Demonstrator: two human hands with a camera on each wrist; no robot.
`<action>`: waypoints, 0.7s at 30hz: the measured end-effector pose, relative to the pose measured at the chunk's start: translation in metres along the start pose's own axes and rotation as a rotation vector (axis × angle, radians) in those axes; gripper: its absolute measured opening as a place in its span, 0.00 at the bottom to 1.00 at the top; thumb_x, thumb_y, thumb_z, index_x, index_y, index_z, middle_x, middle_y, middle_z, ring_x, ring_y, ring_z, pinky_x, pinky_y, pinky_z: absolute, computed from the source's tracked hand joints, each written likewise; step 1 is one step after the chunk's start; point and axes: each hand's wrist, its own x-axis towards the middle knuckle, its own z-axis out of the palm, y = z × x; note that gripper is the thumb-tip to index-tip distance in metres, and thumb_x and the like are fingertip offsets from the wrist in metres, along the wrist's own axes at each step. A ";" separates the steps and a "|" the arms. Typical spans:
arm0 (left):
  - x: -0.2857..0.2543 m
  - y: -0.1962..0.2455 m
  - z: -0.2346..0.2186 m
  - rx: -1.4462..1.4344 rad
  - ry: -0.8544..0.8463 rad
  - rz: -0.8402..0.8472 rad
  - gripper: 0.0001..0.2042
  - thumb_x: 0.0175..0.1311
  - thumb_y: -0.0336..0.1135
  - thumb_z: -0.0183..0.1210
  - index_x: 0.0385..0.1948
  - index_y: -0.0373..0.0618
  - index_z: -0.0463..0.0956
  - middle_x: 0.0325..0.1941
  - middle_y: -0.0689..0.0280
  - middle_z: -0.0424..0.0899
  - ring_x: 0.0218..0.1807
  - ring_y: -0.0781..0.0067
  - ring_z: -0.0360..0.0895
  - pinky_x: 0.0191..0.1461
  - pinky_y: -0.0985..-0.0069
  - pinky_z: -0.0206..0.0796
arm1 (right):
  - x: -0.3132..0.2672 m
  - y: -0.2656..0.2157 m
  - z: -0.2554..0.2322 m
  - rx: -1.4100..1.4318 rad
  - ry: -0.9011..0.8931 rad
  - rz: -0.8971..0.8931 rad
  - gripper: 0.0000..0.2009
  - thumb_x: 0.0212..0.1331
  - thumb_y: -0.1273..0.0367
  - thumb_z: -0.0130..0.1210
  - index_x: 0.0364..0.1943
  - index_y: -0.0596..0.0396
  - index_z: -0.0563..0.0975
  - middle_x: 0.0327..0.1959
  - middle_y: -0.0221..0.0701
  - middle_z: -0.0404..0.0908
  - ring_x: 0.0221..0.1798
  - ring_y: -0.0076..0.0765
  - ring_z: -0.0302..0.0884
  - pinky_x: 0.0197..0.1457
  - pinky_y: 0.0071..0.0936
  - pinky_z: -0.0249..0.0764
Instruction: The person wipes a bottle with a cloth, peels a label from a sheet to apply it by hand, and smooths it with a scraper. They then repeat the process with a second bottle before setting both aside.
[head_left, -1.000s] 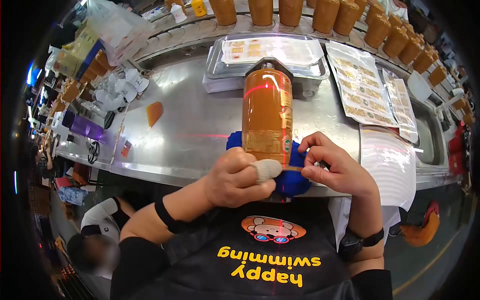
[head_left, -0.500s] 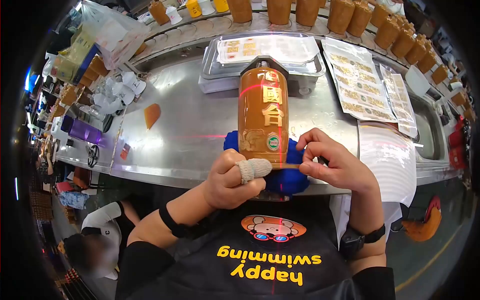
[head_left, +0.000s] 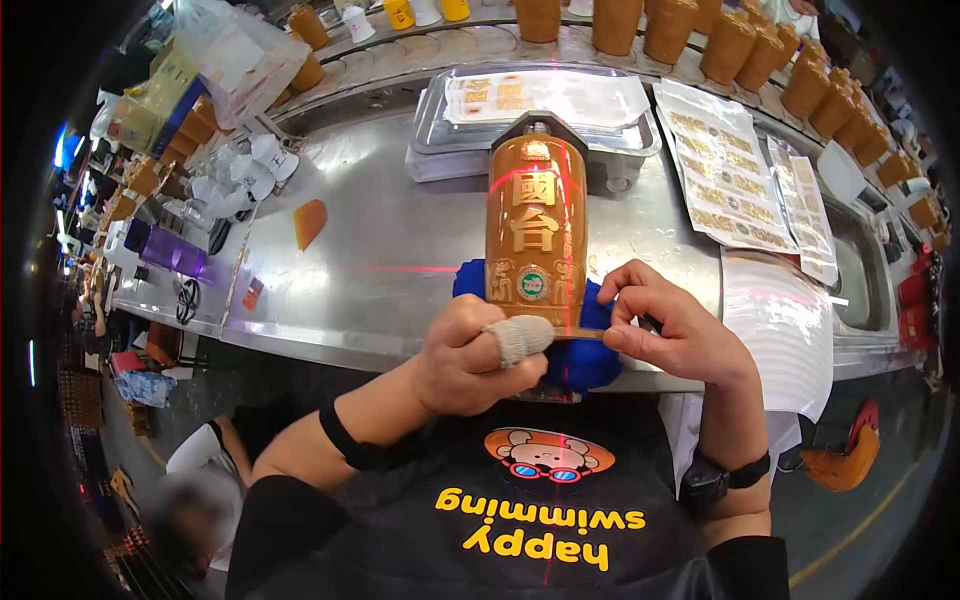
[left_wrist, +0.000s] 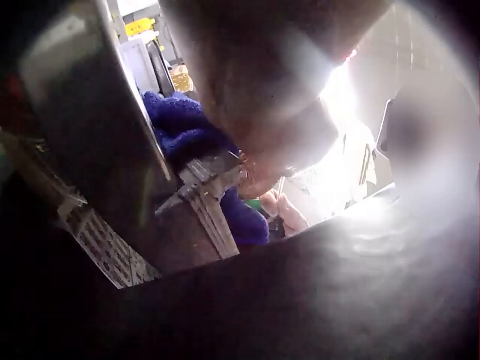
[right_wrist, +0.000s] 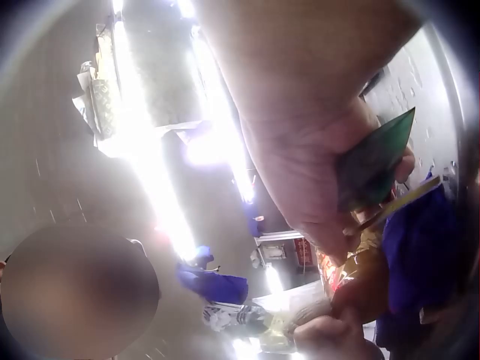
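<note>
The amber bottle [head_left: 535, 235] lay on the steel desk [head_left: 380, 270], its base on a blue cloth [head_left: 580, 360] at the near edge. The left hand [head_left: 470, 355] had its grip curled, its bandaged thumb [head_left: 518, 338] pressing the bottle's base. The right hand [head_left: 680, 335] pinched a thin strip [head_left: 585, 335] there. Only the right wrist view showed a dark green card [right_wrist: 373, 161] held in that grip.

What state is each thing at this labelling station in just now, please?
Brown bottle: lying on its side, label facing up.
Blue cloth: bunched under the bottle's base.
Left hand: at the base, thumb in a fabric cot.
Right hand: pinching a thin strip.
</note>
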 end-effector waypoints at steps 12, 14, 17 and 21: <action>0.003 -0.004 0.003 0.001 0.049 0.056 0.11 0.37 0.29 0.66 0.26 0.56 0.80 0.46 0.75 0.79 0.40 0.71 0.69 0.37 0.73 0.63 | 0.002 0.001 -0.001 -0.004 -0.013 0.012 0.13 0.60 0.60 0.61 0.30 0.55 0.74 0.47 0.33 0.69 0.47 0.29 0.64 0.52 0.27 0.62; 0.010 -0.005 0.001 -0.031 0.011 0.095 0.11 0.36 0.29 0.66 0.25 0.56 0.80 0.46 0.75 0.79 0.40 0.71 0.69 0.36 0.73 0.63 | 0.003 0.002 0.000 0.005 -0.011 0.008 0.13 0.60 0.60 0.61 0.30 0.55 0.74 0.47 0.33 0.69 0.47 0.29 0.64 0.52 0.26 0.62; 0.007 -0.007 0.002 -0.108 0.022 0.056 0.12 0.34 0.30 0.66 0.25 0.56 0.80 0.47 0.75 0.79 0.41 0.72 0.68 0.36 0.73 0.62 | 0.002 0.004 0.002 0.013 0.010 -0.007 0.13 0.60 0.60 0.61 0.29 0.55 0.74 0.47 0.33 0.69 0.48 0.29 0.64 0.52 0.26 0.62; -0.005 0.001 0.003 -0.027 0.035 -0.042 0.12 0.33 0.31 0.66 0.25 0.56 0.80 0.47 0.75 0.79 0.41 0.72 0.68 0.36 0.73 0.62 | 0.001 0.003 0.002 0.024 0.014 0.005 0.13 0.60 0.60 0.61 0.29 0.55 0.74 0.47 0.33 0.69 0.48 0.28 0.64 0.52 0.25 0.62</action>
